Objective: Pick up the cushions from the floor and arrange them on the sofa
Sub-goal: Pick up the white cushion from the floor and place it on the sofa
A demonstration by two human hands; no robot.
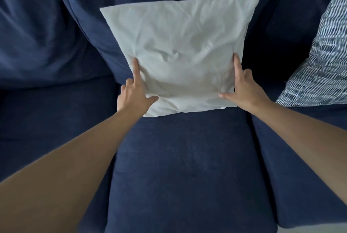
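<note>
A plain white cushion (178, 48) leans upright against the backrest of the dark blue sofa (180, 167), standing on the middle seat. My left hand (134, 93) grips its lower left corner, thumb on the front and index finger stretched up along the edge. On the opposite side my right hand (244, 88) holds the lower right corner the same way. A second cushion (319, 63), patterned blue and white, leans at the sofa's right end.
The sofa's left seat (52, 116) and its back cushion (41, 31) lie to the left. A narrow strip of pale floor (319, 230) shows at the bottom right.
</note>
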